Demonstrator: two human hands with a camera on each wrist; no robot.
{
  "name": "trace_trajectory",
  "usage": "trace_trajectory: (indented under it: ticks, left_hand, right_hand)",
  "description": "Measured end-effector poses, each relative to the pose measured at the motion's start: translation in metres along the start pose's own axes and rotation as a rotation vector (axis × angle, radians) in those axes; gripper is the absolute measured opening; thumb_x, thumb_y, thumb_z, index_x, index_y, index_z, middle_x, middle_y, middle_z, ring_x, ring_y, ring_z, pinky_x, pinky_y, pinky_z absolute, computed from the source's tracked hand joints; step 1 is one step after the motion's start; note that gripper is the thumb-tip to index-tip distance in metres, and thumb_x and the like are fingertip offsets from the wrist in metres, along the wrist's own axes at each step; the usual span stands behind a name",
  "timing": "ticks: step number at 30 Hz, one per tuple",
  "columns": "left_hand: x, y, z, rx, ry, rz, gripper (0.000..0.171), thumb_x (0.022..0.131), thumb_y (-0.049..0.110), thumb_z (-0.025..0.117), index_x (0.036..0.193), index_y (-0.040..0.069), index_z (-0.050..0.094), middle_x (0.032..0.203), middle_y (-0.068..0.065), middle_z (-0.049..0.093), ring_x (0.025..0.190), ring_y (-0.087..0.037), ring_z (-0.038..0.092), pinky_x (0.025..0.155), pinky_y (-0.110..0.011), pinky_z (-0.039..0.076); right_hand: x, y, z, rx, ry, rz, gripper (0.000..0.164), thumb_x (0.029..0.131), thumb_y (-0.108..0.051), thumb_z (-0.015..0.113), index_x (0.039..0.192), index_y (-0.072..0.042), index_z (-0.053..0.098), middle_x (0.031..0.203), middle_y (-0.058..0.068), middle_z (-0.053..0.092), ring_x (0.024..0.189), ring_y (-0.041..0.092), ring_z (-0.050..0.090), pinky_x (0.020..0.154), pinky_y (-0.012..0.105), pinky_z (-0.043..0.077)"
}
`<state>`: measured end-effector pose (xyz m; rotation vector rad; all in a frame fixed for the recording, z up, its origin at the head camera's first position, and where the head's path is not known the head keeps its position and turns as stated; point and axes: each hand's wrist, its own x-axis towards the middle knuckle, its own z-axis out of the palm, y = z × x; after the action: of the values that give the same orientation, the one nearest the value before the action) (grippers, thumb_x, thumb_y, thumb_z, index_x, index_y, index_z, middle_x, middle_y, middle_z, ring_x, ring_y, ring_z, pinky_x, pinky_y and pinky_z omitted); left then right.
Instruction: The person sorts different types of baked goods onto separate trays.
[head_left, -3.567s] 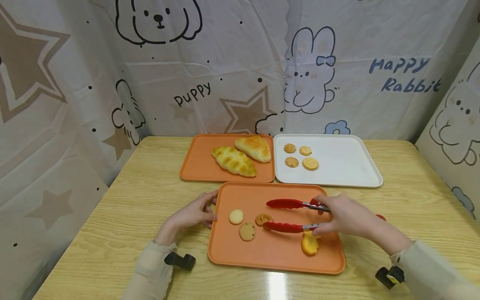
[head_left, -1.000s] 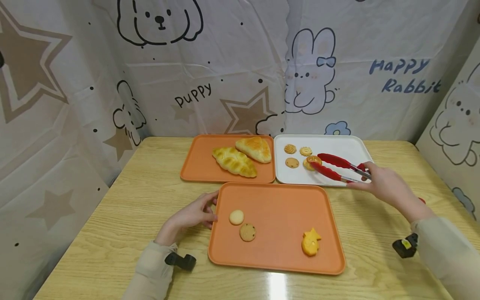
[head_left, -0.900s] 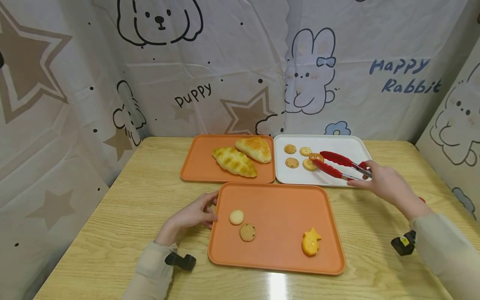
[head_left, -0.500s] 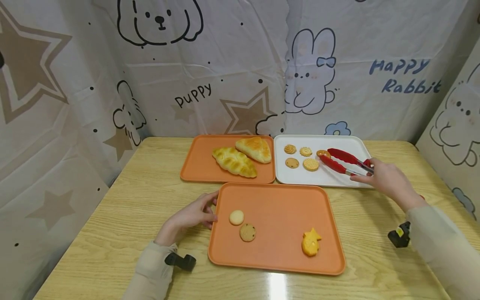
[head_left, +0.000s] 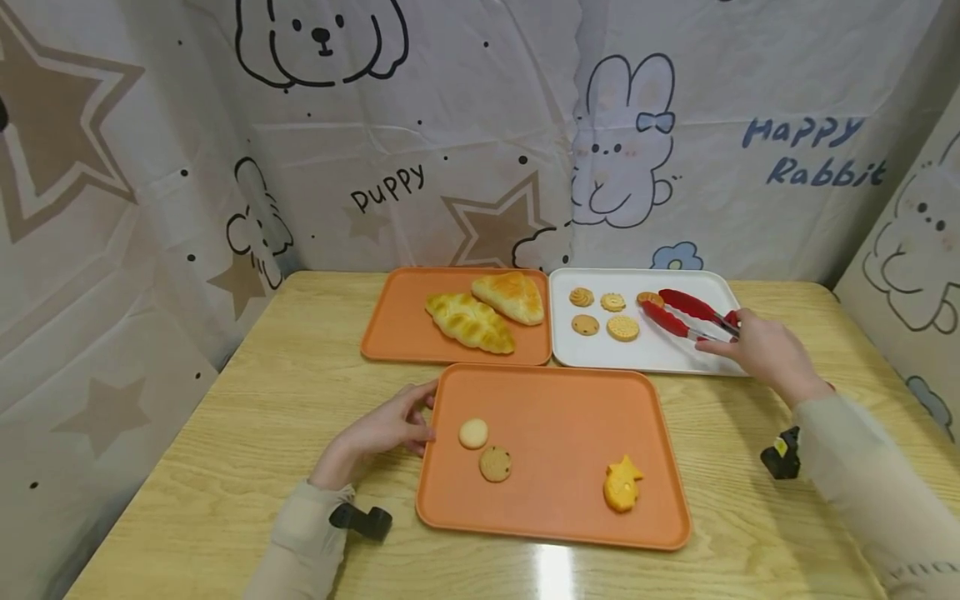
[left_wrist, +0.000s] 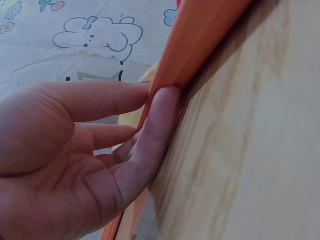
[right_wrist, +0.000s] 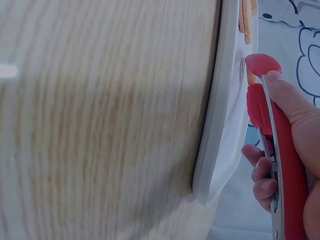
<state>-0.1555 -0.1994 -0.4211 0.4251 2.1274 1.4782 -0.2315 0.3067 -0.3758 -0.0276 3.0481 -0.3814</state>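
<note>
My left hand [head_left: 386, 423] pinches the left rim of the near orange tray [head_left: 555, 533], thumb and fingertips right at its edge in the left wrist view. My right hand [head_left: 772, 350] grips red-tipped tongs [head_left: 693, 308] over the white tray [head_left: 720, 358]. A brown pretzel-shaped cookie [head_left: 647, 297] sits at the tong tips, partly hidden by them. Several other cookies are on the white tray, among them a round dotted cookie [head_left: 622, 328]. On the near orange tray lie a pale round cookie [head_left: 473, 433], a chip cookie [head_left: 495, 463] and a yellow pineapple-shaped pastry [head_left: 622, 485].
Behind the near tray, a second orange tray [head_left: 397, 333] holds a braided bread [head_left: 471, 323] and a triangular pastry [head_left: 510, 296]. It stands beside the white tray. Printed cloth [head_left: 480, 125] hangs along the back of the wooden table [head_left: 300, 333].
My right hand carried the pretzel-shaped cookie in the tongs from the near orange tray to the white tray, then shifted slightly right and back. My left hand has stayed at the rim.
</note>
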Motion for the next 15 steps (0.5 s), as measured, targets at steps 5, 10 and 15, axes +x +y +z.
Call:
trace_trajectory:
  ticks: [5,10,15]
  left_hand:
    - [0.0005,0.0004,-0.0002,-0.005,-0.009,0.005,0.077,0.086,-0.002,0.057,0.147,0.006,0.01,0.12,-0.022,0.028,0.075,-0.016,0.053,0.063,-0.032,0.057]
    - [0.0008,0.0,-0.0005,-0.007,-0.004,-0.002,0.077,0.086,-0.003,0.057,0.147,0.006,0.01,0.121,-0.021,0.028,0.075,-0.016,0.053,0.064,-0.033,0.057]
    - [0.0008,0.0009,0.0002,0.001,0.003,-0.008,0.077,0.085,-0.003,0.057,0.147,0.007,0.011,0.121,-0.021,0.028,0.076,-0.017,0.053,0.063,-0.033,0.057]
  right_hand:
    - [0.0032,0.0028,0.0032,0.008,-0.011,0.005,0.08,0.072,-0.06,0.064,0.103,0.012,0.046,0.069,0.014,0.053,0.061,0.026,0.048,0.048,0.027,0.035]
    - [0.0043,0.0034,0.0038,0.012,-0.007,0.011,0.087,0.07,-0.063,0.064,0.107,0.014,0.045,0.078,0.02,0.055,0.064,0.028,0.049,0.048,0.027,0.037]
    - [0.0012,-0.0007,0.0009,0.015,-0.022,0.024,0.09,0.07,-0.064,0.063,0.11,0.014,0.043,0.076,0.018,0.055,0.064,0.027,0.049,0.048,0.027,0.037]
